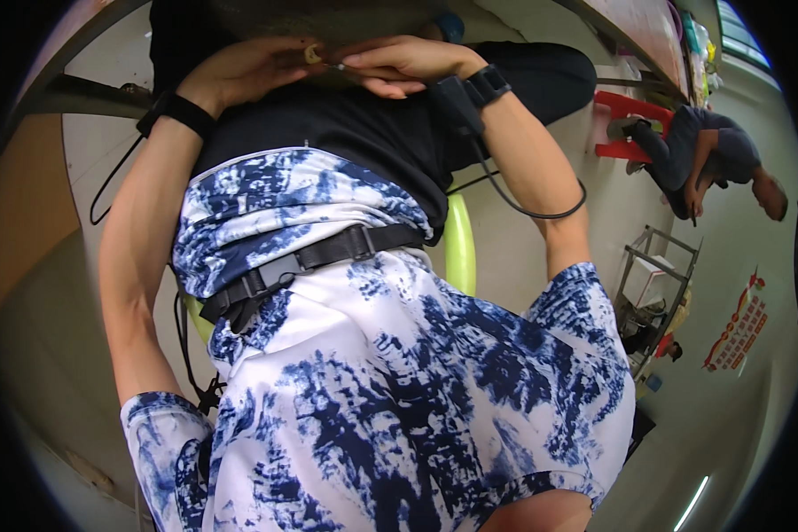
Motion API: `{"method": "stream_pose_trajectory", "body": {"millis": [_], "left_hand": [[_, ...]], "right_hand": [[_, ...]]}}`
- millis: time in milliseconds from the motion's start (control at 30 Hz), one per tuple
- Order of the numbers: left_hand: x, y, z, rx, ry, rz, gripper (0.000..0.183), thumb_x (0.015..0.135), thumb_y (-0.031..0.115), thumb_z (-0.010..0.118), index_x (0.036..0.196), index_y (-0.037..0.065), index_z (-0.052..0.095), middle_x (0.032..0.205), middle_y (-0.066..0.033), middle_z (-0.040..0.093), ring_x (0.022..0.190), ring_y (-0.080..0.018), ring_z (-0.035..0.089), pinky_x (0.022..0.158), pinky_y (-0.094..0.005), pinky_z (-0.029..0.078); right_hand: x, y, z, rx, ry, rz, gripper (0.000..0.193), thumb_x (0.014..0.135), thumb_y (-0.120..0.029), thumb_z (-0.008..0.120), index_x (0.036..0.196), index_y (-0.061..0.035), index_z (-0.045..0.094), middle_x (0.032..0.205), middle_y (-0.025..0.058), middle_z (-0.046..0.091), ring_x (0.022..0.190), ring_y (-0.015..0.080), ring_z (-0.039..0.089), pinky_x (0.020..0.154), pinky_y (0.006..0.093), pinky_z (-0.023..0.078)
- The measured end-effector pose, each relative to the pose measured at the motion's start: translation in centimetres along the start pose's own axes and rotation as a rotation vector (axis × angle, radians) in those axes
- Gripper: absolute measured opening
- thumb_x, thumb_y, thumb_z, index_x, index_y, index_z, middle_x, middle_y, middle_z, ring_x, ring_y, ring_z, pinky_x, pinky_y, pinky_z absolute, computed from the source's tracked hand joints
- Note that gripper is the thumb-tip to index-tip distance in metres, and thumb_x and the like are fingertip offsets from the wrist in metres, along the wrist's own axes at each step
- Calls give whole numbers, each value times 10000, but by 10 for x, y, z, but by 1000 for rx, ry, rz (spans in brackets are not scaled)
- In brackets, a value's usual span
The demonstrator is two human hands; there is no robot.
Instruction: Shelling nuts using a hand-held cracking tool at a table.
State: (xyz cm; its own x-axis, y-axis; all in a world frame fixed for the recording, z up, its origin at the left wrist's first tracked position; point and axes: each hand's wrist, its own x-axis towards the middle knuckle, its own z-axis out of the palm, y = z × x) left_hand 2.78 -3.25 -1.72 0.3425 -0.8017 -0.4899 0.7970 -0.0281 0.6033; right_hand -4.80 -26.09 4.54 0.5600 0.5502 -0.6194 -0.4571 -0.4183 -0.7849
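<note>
Both hands meet above my lap, at the top of the head view. My left hand [262, 66] pinches a small, pale yellow, curved piece [312, 53], shaped like a ring or crescent, near its fingertips. Close beside it, my right hand [408, 60] has its thumb and fingers drawn together. A tiny light-coloured tip [339, 66] shows at these fingertips, pointing at the yellow piece; what it belongs to is hidden. The small gap between the hands is dim.
A table edge [625, 40] curves above my knees. Black wrist bands with cables [532, 213] run along both forearms. Under me is a green chair [460, 244]. At right, another person [709, 155] sits on a red stool [614, 124], near a metal rack [652, 275].
</note>
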Motion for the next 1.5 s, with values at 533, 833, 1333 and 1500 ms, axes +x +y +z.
{"method": "stream_pose_trajectory", "body": {"millis": [533, 833, 1333, 1500], "left_hand": [[12, 1, 12, 17, 25, -214, 275, 883, 145, 585, 1081, -44, 555, 1015, -149, 599, 941, -250, 630, 732, -236, 570], [15, -3, 12, 218, -85, -277, 306, 899, 237, 564, 1118, 24, 568, 979, -39, 618, 867, -134, 634, 646, -150, 495], [7, 0, 18, 198, -21, -279, 243, 900, 193, 558, 1064, 15, 576, 857, -29, 612, 705, -94, 630, 530, -109, 497], [13, -1, 16, 194, -37, -271, 238, 894, 183, 571, 1062, 14, 571, 849, -31, 605, 701, -100, 629, 538, -120, 508]], "right_hand": [[-16, 19, -12, 33, 272, -88, 397, 985, -318, 334, 1184, -5, 478, 522, 4, 485, 352, 52, 324, 355, 191, 268], [-7, 22, 19, -67, 108, -77, 460, 962, -330, 386, 1298, -20, 436, 497, 2, 509, 362, 54, 352, 361, 207, 250], [1, 17, 23, -83, 89, -118, 443, 968, -324, 371, 1272, -10, 451, 480, 2, 483, 363, 66, 361, 359, 223, 269], [-3, 15, 21, -59, 57, -103, 456, 968, -323, 367, 1294, -7, 413, 494, 26, 513, 340, 75, 365, 347, 218, 280]]}}
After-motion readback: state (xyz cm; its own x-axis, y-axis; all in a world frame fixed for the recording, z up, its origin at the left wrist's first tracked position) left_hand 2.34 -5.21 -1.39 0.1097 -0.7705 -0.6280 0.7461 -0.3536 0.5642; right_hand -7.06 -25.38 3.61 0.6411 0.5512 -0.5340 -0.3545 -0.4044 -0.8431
